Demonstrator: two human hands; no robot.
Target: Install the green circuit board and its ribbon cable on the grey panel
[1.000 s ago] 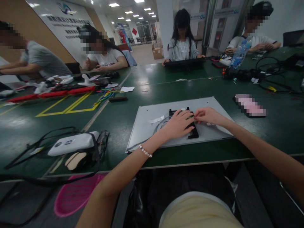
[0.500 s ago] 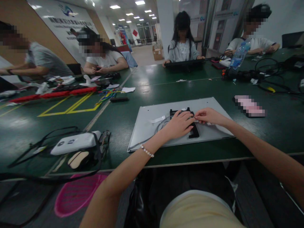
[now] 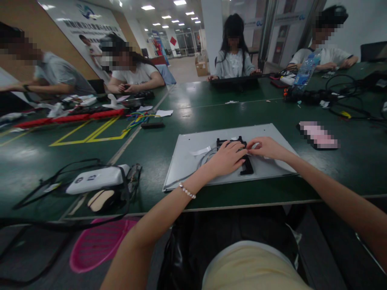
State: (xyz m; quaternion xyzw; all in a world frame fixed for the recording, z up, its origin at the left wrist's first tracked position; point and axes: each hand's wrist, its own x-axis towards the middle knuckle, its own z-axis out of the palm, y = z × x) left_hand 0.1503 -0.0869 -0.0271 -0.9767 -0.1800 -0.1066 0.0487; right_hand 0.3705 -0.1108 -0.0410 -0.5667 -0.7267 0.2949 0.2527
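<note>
I am watching the left hand (image 3: 227, 158) lying palm down, fingers close together, pressing on the black bracket (image 3: 247, 166). The bracket is sitting on the grey panel (image 3: 187, 169), which is lying flat near the front edge of the green table (image 3: 211, 108). The right hand (image 3: 263, 147) is pinching a small pale piece (image 3: 248, 152) at the bracket's upper right; I cannot tell what it is.

As I am judging it, the risk is the pinch slipping, since the piece is tiny and the left fingers are crowding it. The grey cable (image 3: 203, 159) is curling just beside the left wrist and could snag. A white tape strip (image 3: 201, 152) is lying near it.

Nothing is blocking either hand. A pink object (image 3: 319, 135) is lying to the right of the panel, and a white strapped device (image 3: 96, 179) is sitting well to the left. 4 other people are working at the far side, well apart, with a water bottle (image 3: 306, 69) and black cables (image 3: 344, 96) by them.
</note>
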